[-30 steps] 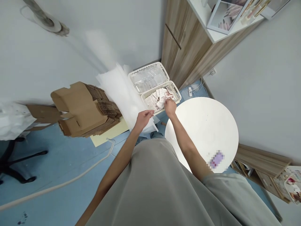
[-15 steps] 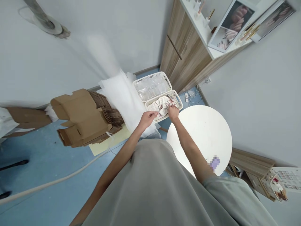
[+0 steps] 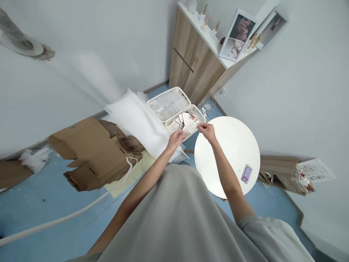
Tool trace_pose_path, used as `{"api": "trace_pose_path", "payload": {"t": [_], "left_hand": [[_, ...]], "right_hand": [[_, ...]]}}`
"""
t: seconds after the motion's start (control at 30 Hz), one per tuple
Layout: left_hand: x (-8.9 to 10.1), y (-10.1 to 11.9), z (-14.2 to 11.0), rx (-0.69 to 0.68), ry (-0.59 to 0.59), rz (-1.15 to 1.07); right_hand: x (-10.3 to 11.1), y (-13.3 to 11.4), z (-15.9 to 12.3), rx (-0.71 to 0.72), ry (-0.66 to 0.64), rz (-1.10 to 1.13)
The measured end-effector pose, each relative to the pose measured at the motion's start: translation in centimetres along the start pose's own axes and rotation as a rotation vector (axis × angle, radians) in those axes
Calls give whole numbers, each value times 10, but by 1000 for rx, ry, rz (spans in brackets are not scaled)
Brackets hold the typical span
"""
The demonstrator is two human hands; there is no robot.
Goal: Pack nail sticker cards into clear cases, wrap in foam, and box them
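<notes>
Both my hands hold one printed card [image 3: 190,127] between them, just above the near edge of a white perforated basket [image 3: 201,115] filled with several similar cards. My left hand [image 3: 176,139] pinches the card's lower left end. My right hand [image 3: 207,131] pinches its right end, over the far rim of a round white table [image 3: 231,153]. A second white basket [image 3: 163,97] with clear plastic pieces sits right behind the first.
White foam sheets [image 3: 136,120] lie left of the baskets, beside a stack of flattened cardboard boxes [image 3: 92,153]. A wooden cabinet [image 3: 193,69] with framed pictures stands behind. A small purple object [image 3: 247,173] lies on the table. A white hose [image 3: 68,214] crosses the blue floor.
My right hand lifted a card out of the basket and my left hand came in to grip its other end. The view swung to the right.
</notes>
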State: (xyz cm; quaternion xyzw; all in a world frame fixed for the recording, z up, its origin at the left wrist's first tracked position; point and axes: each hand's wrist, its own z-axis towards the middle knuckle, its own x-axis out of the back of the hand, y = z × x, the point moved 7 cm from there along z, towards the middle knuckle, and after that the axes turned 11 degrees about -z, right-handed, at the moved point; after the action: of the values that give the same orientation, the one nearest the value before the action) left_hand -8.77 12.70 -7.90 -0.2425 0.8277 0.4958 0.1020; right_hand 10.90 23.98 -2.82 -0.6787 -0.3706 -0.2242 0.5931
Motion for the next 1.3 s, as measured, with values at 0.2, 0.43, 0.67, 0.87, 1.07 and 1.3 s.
{"api": "trace_pose_path", "payload": {"t": [0.2,0.43,0.67,0.87,1.07,1.3], "left_hand": [[-25,-21,-22,170,-201,-247],[-54,-44,-64,392,-504,-318],[-57,-22,-91,392,-656,-371],[-47,-6,-87,276,-649,-317],[-34,2,-64,-10,-429,-179],[-32,11,-50,-224,-327,-105]], "right_hand": [[24,-3,-76,-21,-10,207],[43,1,-144,-80,65,163],[41,-15,-161,-55,103,184],[29,-36,-150,-43,145,158],[32,-61,-157,-74,207,135],[41,-55,-144,-138,304,88]]}}
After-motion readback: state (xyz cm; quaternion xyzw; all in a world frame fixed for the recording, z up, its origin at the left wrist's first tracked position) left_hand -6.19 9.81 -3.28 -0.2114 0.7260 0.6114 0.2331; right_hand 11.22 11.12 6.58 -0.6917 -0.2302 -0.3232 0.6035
